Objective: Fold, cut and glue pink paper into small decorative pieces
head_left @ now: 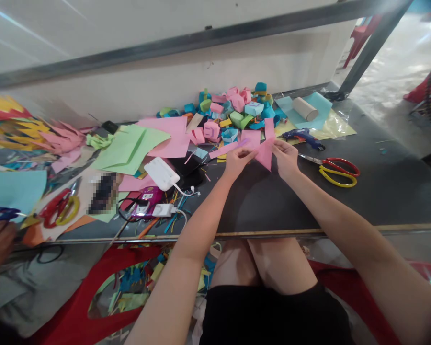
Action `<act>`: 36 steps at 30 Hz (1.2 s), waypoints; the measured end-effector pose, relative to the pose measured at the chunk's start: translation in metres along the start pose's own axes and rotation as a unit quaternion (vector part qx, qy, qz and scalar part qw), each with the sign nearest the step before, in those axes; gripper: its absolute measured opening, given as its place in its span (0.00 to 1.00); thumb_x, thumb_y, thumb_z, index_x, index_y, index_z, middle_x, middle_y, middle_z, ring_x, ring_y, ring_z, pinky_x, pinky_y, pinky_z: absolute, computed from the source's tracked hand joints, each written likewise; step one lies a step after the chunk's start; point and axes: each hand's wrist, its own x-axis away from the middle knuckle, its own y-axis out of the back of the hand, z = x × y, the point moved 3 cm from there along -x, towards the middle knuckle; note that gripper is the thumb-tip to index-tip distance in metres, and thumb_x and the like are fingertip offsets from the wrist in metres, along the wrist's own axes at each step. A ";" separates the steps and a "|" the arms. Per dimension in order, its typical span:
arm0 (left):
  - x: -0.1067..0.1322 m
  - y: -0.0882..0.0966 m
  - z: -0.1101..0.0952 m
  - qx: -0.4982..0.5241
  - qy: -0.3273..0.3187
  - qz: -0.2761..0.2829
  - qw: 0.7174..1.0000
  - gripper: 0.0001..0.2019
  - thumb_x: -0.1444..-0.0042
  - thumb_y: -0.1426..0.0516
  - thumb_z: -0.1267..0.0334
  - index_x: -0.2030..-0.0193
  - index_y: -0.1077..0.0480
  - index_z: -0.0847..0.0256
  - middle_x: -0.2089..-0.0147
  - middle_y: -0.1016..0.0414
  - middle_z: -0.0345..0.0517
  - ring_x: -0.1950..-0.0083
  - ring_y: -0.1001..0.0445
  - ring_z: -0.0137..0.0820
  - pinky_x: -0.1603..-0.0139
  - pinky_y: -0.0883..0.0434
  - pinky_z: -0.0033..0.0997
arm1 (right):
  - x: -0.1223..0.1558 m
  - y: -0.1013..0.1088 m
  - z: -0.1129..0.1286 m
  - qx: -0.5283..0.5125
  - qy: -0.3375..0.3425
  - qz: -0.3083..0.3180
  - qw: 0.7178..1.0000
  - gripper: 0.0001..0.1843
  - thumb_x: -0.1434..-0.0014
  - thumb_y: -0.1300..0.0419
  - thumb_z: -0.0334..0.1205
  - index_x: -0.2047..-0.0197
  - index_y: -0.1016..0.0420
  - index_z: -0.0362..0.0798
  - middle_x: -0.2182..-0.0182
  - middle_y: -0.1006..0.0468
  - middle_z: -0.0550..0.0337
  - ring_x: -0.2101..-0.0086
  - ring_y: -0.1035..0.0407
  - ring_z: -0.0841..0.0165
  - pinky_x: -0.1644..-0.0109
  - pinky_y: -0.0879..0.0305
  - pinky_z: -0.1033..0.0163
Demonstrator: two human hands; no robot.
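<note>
Both of my hands pinch a piece of pink paper (265,154) above the dark table. My left hand (237,163) grips its left side, fingers closed. At its right edge my right hand (286,155) closes on it with thumb and fingertips. A pink strip stands up above the paper, and another pink strip (223,149) reaches out left of my left hand. Just behind my hands lies a heap of small folded paper pieces (237,108) in pink, blue and green. Right of my right hand are red-and-yellow scissors (339,171) and a blue glue gun (304,137).
A cardboard tube (305,109) lies on blue paper at the back right. Green sheets (131,148), a white power bank (161,173) and a purple power strip (147,201) crowd the left. At far left another person's hand (0,239) holds a glue gun (2,216).
</note>
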 end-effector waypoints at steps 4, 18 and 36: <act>-0.002 0.001 0.005 0.054 0.045 -0.028 0.997 0.28 0.59 0.27 0.44 0.58 0.27 0.61 0.66 0.18 0.43 0.66 0.21 0.28 0.65 0.27 0.27 | 0.001 -0.001 0.003 -0.007 -0.008 0.026 1.000 0.20 0.57 0.23 0.53 0.64 0.17 0.51 0.62 0.13 0.55 0.58 0.19 0.58 0.45 0.22 0.48; 0.001 -0.004 0.005 0.043 0.049 0.042 0.997 0.25 0.59 0.27 0.46 0.61 0.18 0.64 0.65 0.16 0.49 0.68 0.22 0.29 0.66 0.25 0.31 | 0.004 0.002 0.016 0.019 0.060 -0.004 0.998 0.24 0.56 0.25 0.64 0.67 0.15 0.52 0.64 0.14 0.57 0.60 0.21 0.60 0.49 0.24 0.51; 0.010 -0.012 -0.013 -0.036 0.077 0.190 0.978 0.24 0.48 0.32 0.42 0.65 0.19 0.67 0.74 0.19 0.48 0.73 0.22 0.27 0.71 0.29 0.25 | 0.005 0.001 0.023 0.031 -0.003 0.027 0.999 0.15 0.54 0.25 0.52 0.72 0.16 0.50 0.73 0.20 0.62 0.67 0.26 0.66 0.62 0.28 0.59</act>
